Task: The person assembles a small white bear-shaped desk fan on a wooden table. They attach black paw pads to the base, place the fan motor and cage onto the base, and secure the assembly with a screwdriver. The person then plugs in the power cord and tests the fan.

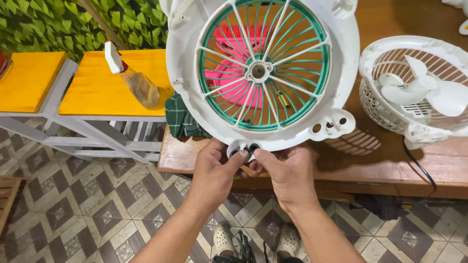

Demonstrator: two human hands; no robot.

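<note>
Wooden table (204,156): both hands, left hand (213,171), right hand (287,174), fingers pinching fan housing (185,73) bottom tab.

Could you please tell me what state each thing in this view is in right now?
Round white plastic fan housing with green grille: held upright, lower edge at table edge.
Left hand: fingers pinching the housing's bottom tab.
Right hand: fingers pinching the same tab.
Small white table fan: lying on wooden table, blades exposed.
Clear spray bottle with white nozzle: lying on yellow bench.
</note>
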